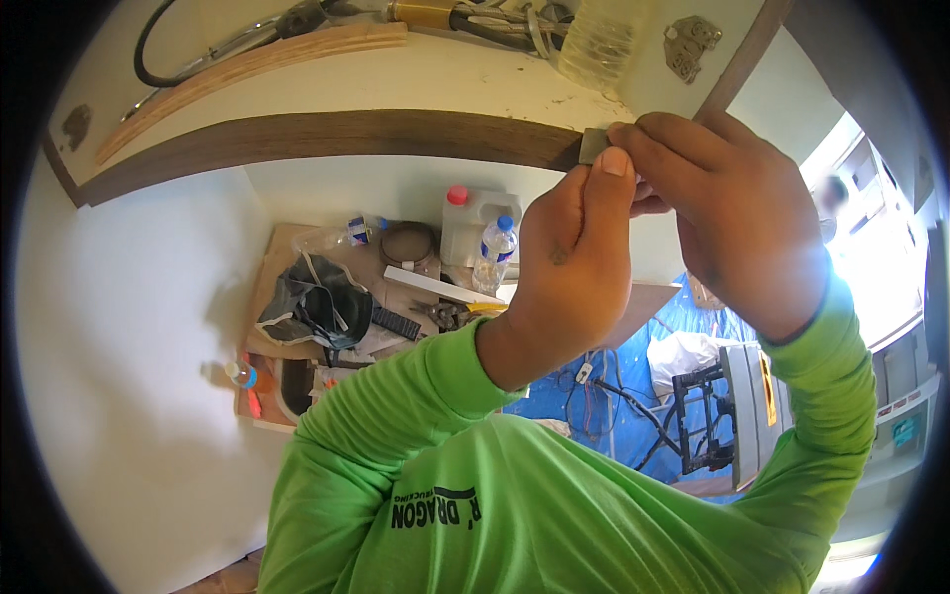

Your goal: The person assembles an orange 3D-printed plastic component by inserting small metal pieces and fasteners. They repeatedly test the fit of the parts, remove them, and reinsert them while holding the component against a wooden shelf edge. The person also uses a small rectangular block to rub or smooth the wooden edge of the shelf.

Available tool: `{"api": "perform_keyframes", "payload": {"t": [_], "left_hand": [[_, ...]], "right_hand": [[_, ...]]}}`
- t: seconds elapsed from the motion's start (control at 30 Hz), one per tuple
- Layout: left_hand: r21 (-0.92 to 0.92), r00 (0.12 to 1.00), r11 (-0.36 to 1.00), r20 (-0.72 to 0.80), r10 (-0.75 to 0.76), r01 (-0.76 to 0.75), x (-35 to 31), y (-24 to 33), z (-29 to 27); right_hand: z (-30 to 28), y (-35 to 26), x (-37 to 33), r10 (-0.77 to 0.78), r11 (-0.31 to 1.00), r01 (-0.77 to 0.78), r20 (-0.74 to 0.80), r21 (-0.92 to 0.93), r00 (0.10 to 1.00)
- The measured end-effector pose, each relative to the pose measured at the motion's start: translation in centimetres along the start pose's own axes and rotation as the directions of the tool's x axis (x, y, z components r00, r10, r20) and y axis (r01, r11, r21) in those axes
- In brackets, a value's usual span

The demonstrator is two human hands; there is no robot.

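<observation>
The left hand [574, 272] and right hand [742, 223] pinch a small gray square [593, 146] near the right end of the brown shelf edge [376, 135]. Work there seems started, not finished; I cannot tell how much is left.

Daylight glares from a blown-out opening [876, 272] beyond the right end of the shelf [445, 79], hazing the right hand [737, 213]. Soft shadows blotch the white wall [119, 337] past the table's [280, 252] left edge; fisheye distortion bows the shelf's front edge.
</observation>
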State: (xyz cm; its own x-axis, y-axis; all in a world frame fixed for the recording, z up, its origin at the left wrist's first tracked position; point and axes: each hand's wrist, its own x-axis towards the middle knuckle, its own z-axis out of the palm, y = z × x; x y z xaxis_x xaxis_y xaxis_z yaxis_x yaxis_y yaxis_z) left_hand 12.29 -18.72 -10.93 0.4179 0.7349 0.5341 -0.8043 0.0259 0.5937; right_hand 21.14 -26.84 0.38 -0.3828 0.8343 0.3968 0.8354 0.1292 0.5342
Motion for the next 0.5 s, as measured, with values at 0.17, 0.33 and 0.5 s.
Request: {"api": "perform_keyframes", "payload": {"t": [0.17, 0.33, 0.5], "left_hand": [[-0.099, 0.996, 0.992, 0.035, 0.084, -0.080, 0.6, 0.2, -1.2], [-0.005, 1.000, 1.000, 0.012, 0.005, -0.005, -0.2, 1.1, -1.1], [-0.025, 1.000, 1.000, 0.009, 0.009, -0.009, 0.4, 2.0, -1.4]], "right_hand": [[0.4, -0.7, 1.1, -0.011, 1.000, 0.011, 0.012, -0.017, 1.000], [-0.6, -1.3, 1.0, 0.007, 0.999, -0.004, 0.045, -0.050, 0.999], [-1.0, -1.5, 2.3, 0.014, 0.999, -0.012, 0.059, -0.035, 0.998]]}}
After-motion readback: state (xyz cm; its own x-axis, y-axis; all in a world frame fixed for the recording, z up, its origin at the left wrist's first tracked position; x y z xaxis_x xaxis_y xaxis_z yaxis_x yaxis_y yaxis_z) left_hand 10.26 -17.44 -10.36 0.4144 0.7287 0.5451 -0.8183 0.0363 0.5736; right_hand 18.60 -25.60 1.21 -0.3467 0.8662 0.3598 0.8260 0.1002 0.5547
